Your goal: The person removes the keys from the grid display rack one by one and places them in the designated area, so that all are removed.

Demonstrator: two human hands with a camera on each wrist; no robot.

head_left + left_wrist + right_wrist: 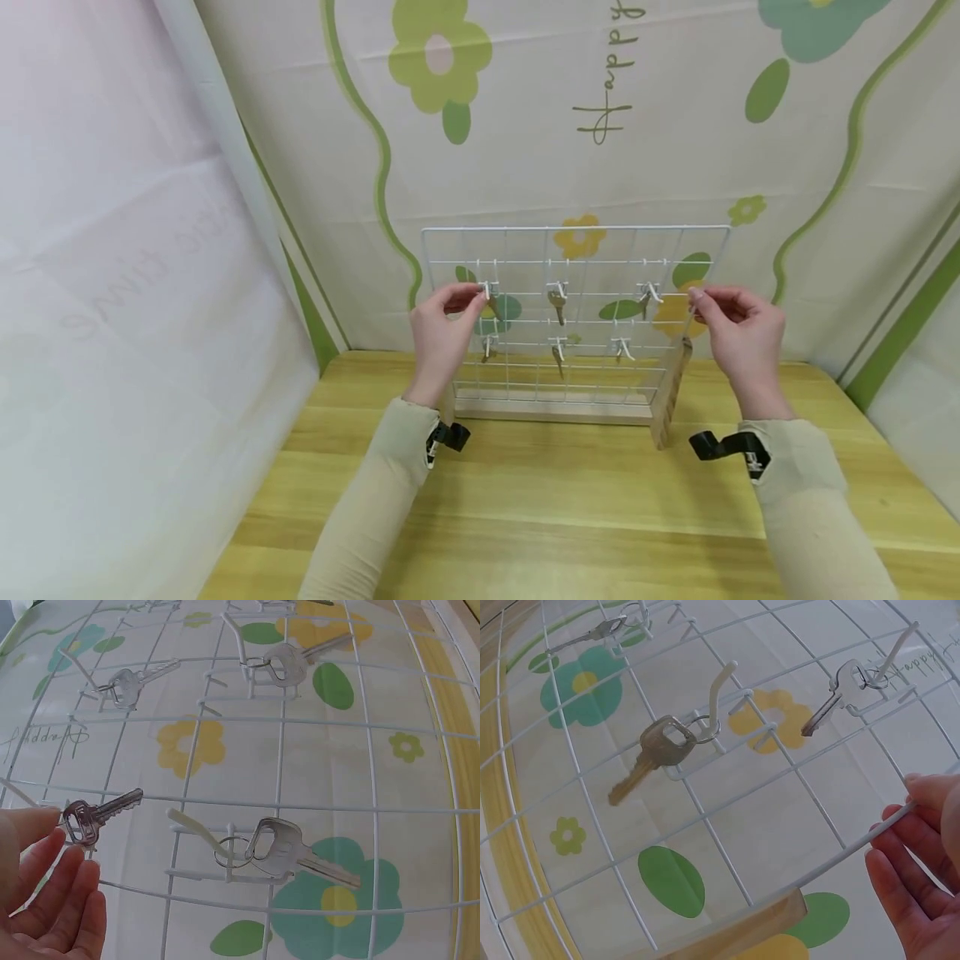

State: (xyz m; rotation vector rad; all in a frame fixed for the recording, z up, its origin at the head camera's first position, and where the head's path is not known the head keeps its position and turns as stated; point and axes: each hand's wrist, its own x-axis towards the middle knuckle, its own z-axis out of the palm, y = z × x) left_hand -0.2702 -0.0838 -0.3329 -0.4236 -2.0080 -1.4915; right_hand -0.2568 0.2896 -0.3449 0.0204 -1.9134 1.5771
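At our left, the left hand (441, 337) has thumb and forefinger pinched together at the ring end of a dark key (103, 811), its other fingers loosely bent beneath. The key's blade points away from the fingertips, and we cannot tell whether the hook behind is caught in the pinch too. That key is at the upper left of a white wire rack (576, 227). Our right hand (744, 342), level with the left and well apart from it, grips the rack's right edge wire between thumb and fingers.

Just below the left hand, a silver key (304, 859) hangs by its ring from a hook. Between our hands, in the upper row, we see a middle key (558, 307) and, nearer the right hand, an upper right key (838, 694). Lower down between the hands hang a lower middle key (558, 360) and a lower right key (658, 746), the latter by its ring on a white hook (721, 686).

Beneath both hands, the rack stands upright in a wooden stand (671, 392) on the wood-grained table (540, 508). Beyond our hands is a pale cloth (510, 183) printed with flowers and leaves. Behind each hand, a black strap (723, 445) circles the beige sleeve (806, 492).
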